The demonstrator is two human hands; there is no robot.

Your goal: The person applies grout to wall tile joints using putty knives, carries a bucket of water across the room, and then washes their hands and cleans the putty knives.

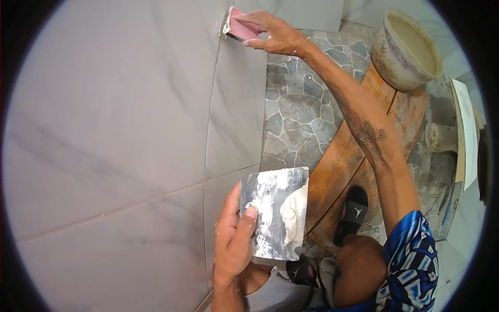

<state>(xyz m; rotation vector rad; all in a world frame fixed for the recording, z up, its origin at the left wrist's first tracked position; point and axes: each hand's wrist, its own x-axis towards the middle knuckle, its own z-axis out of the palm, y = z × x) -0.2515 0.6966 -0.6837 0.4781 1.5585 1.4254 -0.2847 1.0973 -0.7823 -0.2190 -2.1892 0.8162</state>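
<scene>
In the head view my right hand [273, 36] reaches to the top middle, closed on a small pink spreader [241, 28] whose left edge carries white paste and meets a seam in the pale grey veined tiled surface [114, 130]. My left hand [234, 239], at the bottom middle, grips a square metal plate [270, 184] with its thumb on top. The plate is smeared with white paste [291, 218], with a thicker lump along its right side.
Irregular grey stone paving [296, 104] lies beside the tiles. Orange-brown boards [338, 166] cross it, under my sandalled foot [353, 210]. A stained bucket [390, 57] of cloudy liquid sits at the upper right, with pale leaning panels [462, 130] and a worn cylindrical object [436, 138] below it.
</scene>
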